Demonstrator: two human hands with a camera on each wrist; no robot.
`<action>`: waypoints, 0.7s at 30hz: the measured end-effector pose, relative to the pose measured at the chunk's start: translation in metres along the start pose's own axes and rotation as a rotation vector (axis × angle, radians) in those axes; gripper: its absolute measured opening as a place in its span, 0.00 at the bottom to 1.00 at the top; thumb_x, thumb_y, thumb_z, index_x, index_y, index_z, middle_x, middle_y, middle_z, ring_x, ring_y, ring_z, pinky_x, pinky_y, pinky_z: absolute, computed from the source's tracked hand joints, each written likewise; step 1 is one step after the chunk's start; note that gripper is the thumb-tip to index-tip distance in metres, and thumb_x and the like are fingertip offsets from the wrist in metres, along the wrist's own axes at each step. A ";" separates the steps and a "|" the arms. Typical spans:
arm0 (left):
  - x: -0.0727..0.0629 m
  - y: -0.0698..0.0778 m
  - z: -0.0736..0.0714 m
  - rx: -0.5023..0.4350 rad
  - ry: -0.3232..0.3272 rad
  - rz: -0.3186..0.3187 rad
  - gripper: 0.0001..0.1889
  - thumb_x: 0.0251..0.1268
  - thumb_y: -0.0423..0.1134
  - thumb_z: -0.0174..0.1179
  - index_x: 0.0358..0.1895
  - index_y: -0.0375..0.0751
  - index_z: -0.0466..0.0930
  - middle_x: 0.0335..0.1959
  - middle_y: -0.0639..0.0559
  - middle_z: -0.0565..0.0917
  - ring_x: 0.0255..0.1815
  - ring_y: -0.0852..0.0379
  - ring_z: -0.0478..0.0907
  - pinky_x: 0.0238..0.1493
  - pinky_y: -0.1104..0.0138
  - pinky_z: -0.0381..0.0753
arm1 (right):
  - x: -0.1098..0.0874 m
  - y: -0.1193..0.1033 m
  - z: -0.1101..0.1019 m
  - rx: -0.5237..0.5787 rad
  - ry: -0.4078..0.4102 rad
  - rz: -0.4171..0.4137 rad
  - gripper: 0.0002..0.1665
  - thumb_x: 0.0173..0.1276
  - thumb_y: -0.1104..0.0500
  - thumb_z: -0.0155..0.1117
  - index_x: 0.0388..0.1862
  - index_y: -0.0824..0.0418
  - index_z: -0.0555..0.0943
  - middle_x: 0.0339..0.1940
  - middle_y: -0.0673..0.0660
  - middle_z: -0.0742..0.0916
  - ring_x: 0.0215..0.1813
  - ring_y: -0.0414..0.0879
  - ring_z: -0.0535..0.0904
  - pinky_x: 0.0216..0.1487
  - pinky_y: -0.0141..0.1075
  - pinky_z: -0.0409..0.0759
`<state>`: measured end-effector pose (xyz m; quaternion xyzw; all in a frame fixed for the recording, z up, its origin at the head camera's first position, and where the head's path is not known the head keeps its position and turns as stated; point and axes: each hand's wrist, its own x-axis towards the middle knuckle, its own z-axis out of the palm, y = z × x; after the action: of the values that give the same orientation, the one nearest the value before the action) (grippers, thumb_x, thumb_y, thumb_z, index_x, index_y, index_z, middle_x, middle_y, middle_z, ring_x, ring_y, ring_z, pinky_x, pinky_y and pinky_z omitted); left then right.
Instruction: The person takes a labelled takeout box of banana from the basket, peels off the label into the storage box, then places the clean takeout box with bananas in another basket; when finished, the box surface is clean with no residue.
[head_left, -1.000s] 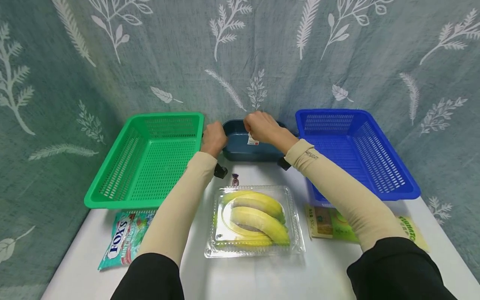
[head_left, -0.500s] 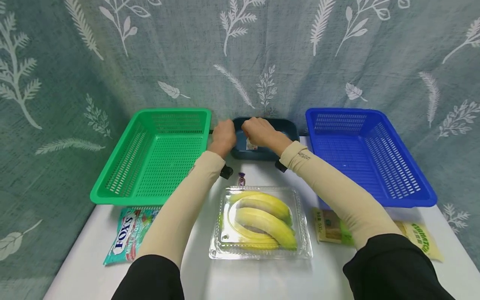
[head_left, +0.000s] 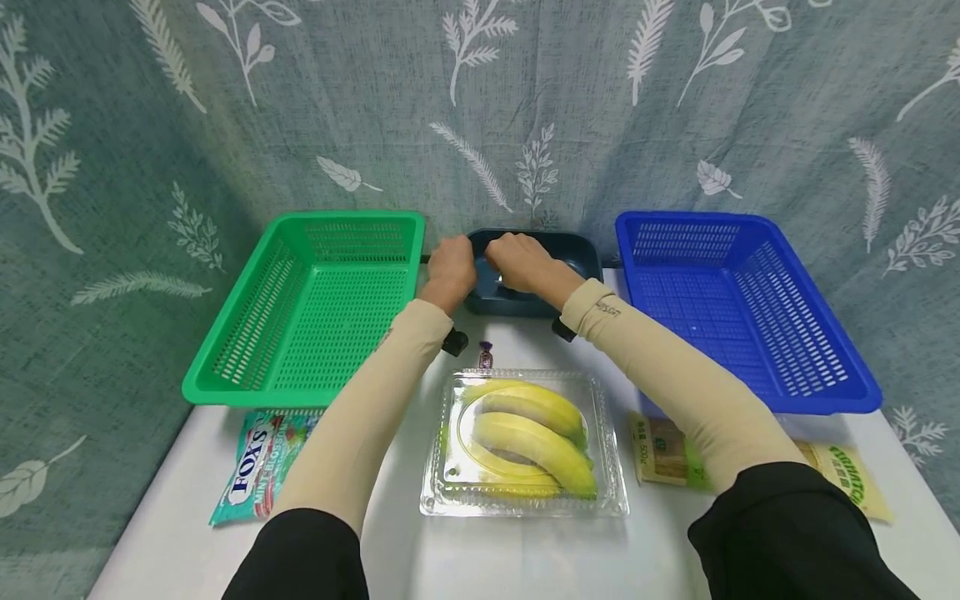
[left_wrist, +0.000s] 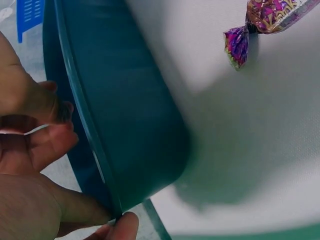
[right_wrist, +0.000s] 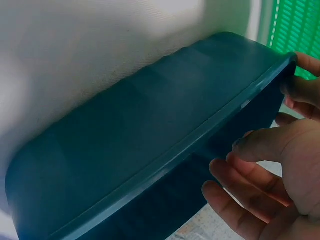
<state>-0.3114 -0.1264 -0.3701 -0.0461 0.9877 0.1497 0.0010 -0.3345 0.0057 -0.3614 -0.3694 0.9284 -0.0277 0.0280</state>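
At the back middle of the table stands a dark blue plastic basin, close to the curtain. My left hand is at its left end, and in the left wrist view the thumb and a finger pinch the rim. Over the basin's mouth hovers my right hand; in the right wrist view its fingers are loosely bent, with nothing seen between them. A sliver of a white label inside the basin shows beside the right hand, which hides the rest. A wrapped candy lies in front of the basin.
A green basket stands left of the basin and a blue basket right of it. Nearer are a clear box of bananas, a FOX'S candy bag and a yellow-green packet, partly under the right sleeve.
Against the basin, my right hand has moved left and now covers most of the white label. The left hand stays at the basin's left end. The head view has shifted slightly.
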 end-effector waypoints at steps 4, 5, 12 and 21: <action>0.000 0.001 0.000 0.012 0.010 0.003 0.11 0.66 0.33 0.62 0.49 0.33 0.82 0.47 0.37 0.84 0.47 0.42 0.83 0.44 0.54 0.84 | -0.005 0.002 -0.004 0.004 -0.002 0.008 0.23 0.70 0.70 0.61 0.20 0.54 0.65 0.18 0.50 0.63 0.21 0.43 0.54 0.27 0.37 0.54; 0.000 0.002 0.000 0.016 0.010 -0.002 0.12 0.66 0.33 0.62 0.49 0.33 0.82 0.47 0.37 0.84 0.47 0.42 0.83 0.44 0.54 0.84 | -0.006 0.003 -0.005 0.008 0.001 0.007 0.21 0.70 0.70 0.61 0.21 0.55 0.66 0.18 0.50 0.63 0.21 0.43 0.54 0.27 0.37 0.54; 0.000 0.005 -0.001 0.032 0.006 -0.024 0.12 0.65 0.33 0.63 0.50 0.33 0.82 0.48 0.38 0.84 0.48 0.42 0.83 0.45 0.54 0.84 | -0.021 0.005 -0.015 0.050 0.009 0.012 0.07 0.70 0.70 0.60 0.37 0.63 0.84 0.32 0.58 0.82 0.26 0.46 0.67 0.29 0.37 0.64; -0.004 -0.002 -0.005 -0.023 -0.019 -0.007 0.14 0.65 0.32 0.62 0.52 0.32 0.81 0.49 0.37 0.83 0.49 0.40 0.82 0.47 0.52 0.83 | -0.042 0.009 -0.019 0.127 0.030 0.020 0.11 0.71 0.65 0.62 0.50 0.64 0.85 0.49 0.61 0.86 0.36 0.51 0.82 0.40 0.42 0.81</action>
<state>-0.3071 -0.1289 -0.3661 -0.0480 0.9857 0.1614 0.0103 -0.3119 0.0415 -0.3420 -0.3573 0.9287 -0.0919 0.0380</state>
